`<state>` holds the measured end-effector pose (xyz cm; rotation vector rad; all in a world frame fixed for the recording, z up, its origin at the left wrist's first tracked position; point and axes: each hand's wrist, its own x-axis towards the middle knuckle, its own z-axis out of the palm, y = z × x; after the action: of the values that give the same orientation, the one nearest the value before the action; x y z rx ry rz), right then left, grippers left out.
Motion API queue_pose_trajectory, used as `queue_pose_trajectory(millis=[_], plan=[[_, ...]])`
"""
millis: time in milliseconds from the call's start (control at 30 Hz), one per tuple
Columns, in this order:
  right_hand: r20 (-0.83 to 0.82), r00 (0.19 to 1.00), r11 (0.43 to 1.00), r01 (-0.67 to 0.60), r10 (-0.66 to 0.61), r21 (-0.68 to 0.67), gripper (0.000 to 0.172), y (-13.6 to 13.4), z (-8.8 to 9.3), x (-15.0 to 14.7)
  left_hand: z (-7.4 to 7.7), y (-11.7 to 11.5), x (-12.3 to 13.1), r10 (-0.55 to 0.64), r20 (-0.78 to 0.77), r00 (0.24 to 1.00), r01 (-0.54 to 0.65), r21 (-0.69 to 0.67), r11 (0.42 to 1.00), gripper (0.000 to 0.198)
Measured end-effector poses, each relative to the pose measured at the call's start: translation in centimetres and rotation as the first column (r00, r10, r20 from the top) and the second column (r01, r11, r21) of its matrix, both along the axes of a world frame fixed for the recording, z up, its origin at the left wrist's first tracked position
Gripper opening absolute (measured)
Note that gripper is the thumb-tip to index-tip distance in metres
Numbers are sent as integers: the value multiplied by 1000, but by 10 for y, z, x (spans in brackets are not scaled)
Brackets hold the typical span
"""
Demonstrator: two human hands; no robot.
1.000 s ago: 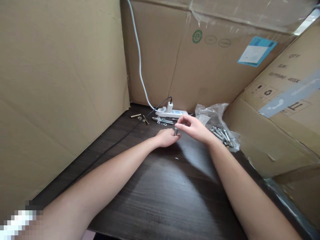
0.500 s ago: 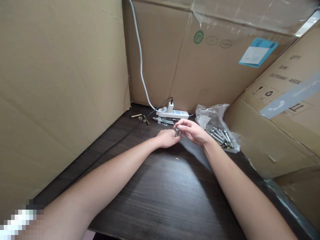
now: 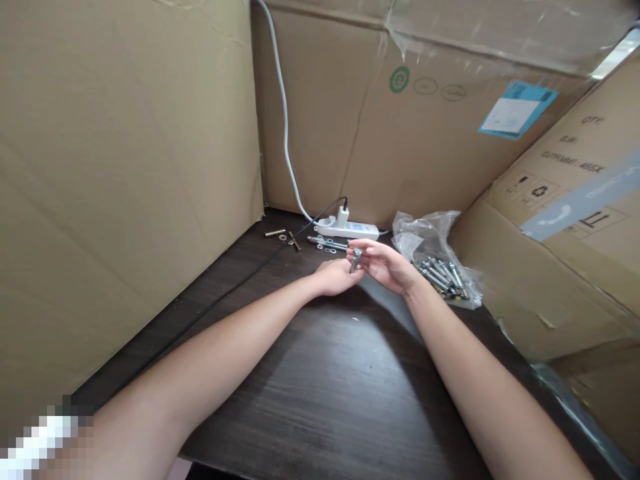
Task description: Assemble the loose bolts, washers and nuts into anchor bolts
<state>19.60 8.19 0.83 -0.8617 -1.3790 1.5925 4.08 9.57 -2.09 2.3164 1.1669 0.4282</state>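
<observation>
My left hand [image 3: 336,277] is closed around a metal expansion bolt [image 3: 355,260], which stands nearly upright out of the top of the grip. My right hand [image 3: 385,265] is beside the bolt's upper end, its fingers loosely curved and apart behind the nut end. Whether a fingertip touches the bolt is hard to see. Beyond the hands, loose bolt rods [image 3: 327,243] lie among several small washers [image 3: 331,251]. Farther left are brass-coloured sleeves [image 3: 275,233] and another washer [image 3: 283,237].
A clear plastic bag [image 3: 425,230] with several expansion bolts [image 3: 443,273] lies right of my hands. Behind stands a white power strip [image 3: 350,229] with a plug; a black cable [image 3: 235,280] crosses the dark table [image 3: 320,387]. Large cardboard boxes [image 3: 320,120] wall in the back and sides.
My right fingers have loosened from the bolt's top and spread, leaving its nut end in plain sight. My left hand keeps its hold in nearly the same place.
</observation>
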Motion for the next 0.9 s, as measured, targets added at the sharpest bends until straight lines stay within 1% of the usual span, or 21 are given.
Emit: queue_pose_trajectory(millis=[167,300,467,600,667,800,900], plan=[[33,999,1000,-13,13,1,28,1,-2,1,3,-4,0,9,-23,1000,-9,-7,1000,35],[64,997,999,-38,37,6,25,0,-1,2,1,-4,1,14,-37,999,-14,20,1000,38],[30,998,998,-52,51,40,22,-1,-2,-1,-2,-3,2,7,-59,998,-3,68,998,40],[24,999,998,-41,40,45,24,-2,-6,-4,-1,-5,1,-4,-77,997,10,82,997,41],[-5,999,999,-40,41,24,27,-2,-8,-3,0,-5,0,-11,-79,997,18,86,996,41],[-129,990,997,-68,62,-42,36,-2,-16,-1,0,-4,-2,-31,-76,997,37,82,996,39],[-187,981,995,-71,56,-74,32,-2,-22,-1,1,-3,-2,-31,-80,996,35,56,998,39]])
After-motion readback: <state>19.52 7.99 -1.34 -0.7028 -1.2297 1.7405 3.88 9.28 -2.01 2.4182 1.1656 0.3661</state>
